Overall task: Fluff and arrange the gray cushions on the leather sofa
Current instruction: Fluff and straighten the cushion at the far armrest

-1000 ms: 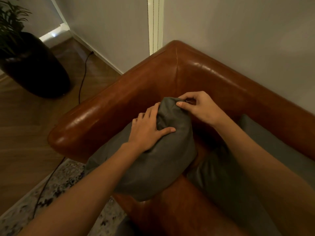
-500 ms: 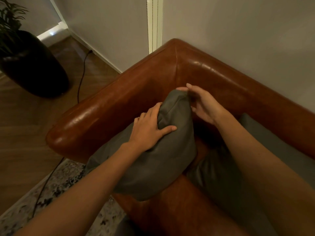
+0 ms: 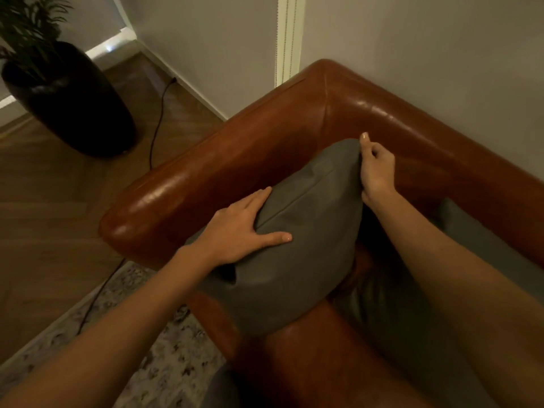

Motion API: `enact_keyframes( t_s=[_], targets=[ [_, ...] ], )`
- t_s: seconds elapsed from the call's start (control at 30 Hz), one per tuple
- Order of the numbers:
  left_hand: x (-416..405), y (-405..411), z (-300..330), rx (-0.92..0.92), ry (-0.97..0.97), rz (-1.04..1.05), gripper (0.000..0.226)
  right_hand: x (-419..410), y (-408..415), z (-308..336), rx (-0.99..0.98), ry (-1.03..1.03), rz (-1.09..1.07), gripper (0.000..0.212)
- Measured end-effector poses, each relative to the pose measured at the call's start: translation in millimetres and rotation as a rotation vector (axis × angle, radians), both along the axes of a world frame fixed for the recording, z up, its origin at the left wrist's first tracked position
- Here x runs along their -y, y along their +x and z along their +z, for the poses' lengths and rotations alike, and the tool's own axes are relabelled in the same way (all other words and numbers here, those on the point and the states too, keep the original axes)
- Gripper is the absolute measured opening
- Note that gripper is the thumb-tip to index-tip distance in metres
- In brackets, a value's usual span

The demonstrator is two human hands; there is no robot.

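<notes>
Scene: a gray cushion [image 3: 297,245] is stood on edge in the corner of a brown leather sofa [image 3: 223,160], leaning toward the armrest.
Left hand: the left hand [image 3: 238,228] is laid over the cushion's near seam, fingers hooked over the far side and thumb pressed flat into the front face, so the cushion is gripped.
Right hand: the cushion's top corner is pinched by the right hand [image 3: 376,169], fingers curled round the fabric.
Other cushions: a second gray cushion [image 3: 391,316] is seen lying on the seat under the right forearm; a third gray cushion [image 3: 482,245] is propped along the backrest.
Surroundings: a dark planter [image 3: 70,101], a black cable [image 3: 159,119] and a patterned rug [image 3: 164,363] are visible on the wooden floor.
Risk: if the corner is pulled too hard, the cover could be stretched out of shape; if both grips are released while the cushion is unbalanced, it may be tipped forward onto the seat or over the armrest.
</notes>
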State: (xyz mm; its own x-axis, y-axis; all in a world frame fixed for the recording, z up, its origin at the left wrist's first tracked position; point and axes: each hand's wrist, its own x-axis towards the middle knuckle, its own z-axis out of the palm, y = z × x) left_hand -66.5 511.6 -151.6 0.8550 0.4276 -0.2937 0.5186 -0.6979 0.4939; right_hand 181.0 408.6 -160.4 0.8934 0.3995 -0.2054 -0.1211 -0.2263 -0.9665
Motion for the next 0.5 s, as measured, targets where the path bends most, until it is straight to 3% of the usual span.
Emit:
enact_keyframes(
  t_s=[0.13, 0.23, 0.37, 0.43, 0.5],
  targets=[
    [-21, -47, -8, -0.036, -0.224, 0.08, 0.109, -25, -10, 0, 0.156, -0.155, -0.066, 0.029],
    [-26, -77, -12, -0.011, -0.299, 0.17, 0.113, -39, -49, 5, 0.464, -0.147, -0.067, 0.019],
    [-15, -111, -16, 0.101, -0.384, 0.356, 0.099, -46, -133, 0, 0.944, -0.01, 0.504, 0.023],
    [-9, -124, -20, 0.189, -0.432, 0.492, 0.073, -48, -166, -9, 0.996, -0.059, 0.847, 0.031],
    [-6, -133, -26, 0.214, -0.362, 0.584, 0.049, -47, -184, -20, 1.012, -0.272, 1.054, 0.041]
  ],
)
